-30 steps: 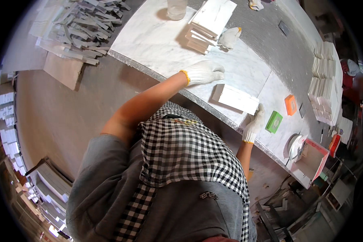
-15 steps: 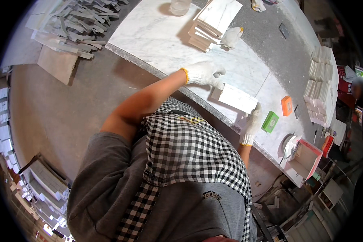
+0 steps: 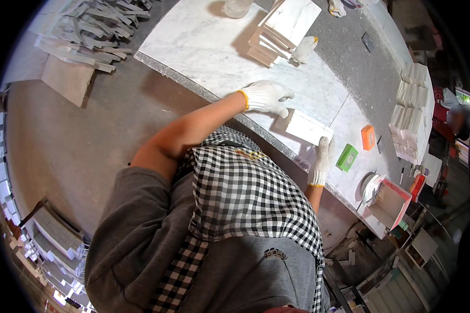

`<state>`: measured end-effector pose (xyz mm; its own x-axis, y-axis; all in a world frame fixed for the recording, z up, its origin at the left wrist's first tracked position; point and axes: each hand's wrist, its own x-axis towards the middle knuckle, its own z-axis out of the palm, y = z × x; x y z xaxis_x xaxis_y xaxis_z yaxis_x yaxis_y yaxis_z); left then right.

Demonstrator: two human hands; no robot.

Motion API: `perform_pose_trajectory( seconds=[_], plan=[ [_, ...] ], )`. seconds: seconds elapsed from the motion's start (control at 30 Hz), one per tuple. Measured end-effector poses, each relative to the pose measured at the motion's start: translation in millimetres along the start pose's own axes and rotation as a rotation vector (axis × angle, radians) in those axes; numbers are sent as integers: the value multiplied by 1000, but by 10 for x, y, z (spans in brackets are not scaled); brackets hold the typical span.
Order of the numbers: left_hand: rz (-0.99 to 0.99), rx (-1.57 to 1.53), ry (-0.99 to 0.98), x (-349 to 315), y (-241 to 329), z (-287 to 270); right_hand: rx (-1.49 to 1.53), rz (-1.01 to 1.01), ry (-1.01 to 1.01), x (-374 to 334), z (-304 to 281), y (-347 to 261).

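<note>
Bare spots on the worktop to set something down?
Free: the pale slab between its near edge, the clear cup and tile stack; another patch between the loose glove and white tile. Crowded: beyond the right hand, with green block, orange block, open box.

Rightward, green block likely obstructs.

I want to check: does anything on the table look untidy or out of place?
Yes. The stack of white veined tiles is askew: lower pieces jut out unevenly at its near end. A loose white glove lies crumpled beside it, unworn.
</note>
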<state>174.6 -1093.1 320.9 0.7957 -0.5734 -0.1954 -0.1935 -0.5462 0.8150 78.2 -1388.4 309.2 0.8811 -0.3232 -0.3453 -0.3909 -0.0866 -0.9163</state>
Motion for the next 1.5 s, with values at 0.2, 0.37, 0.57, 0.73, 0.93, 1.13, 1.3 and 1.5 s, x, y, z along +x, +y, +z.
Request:
perform_pose_trajectory(
  seconds=[0.2,0.37,0.57,0.73,0.93,1.13,1.3,1.5],
  plan=[
    [-40,-114,-45,71,-121,6,-15,-10,-104,-45,-40,-51],
    [-61,-104,-132,54,-50,-115,-31,-44,-50,-103,2,-78],
    [62,126,-90,57,94,-81,5,-40,-57,-64,-30,3],
    [102,94,-82,101,15,-51,15,-42,-15,-111,69,-44],
    [80,94,-114,110,48,-40,-38,-130,-24,-78,-76,169],
    [78,93,-180,114,59,-50,118,-107,6,-19,21,204],
    [-15,-89,-194,214,168,-70,63,-150,24,-11,72,189],
    [161,603,-237,135,1100,-15,-24,-93,-93,16,-67,248]
  ],
)
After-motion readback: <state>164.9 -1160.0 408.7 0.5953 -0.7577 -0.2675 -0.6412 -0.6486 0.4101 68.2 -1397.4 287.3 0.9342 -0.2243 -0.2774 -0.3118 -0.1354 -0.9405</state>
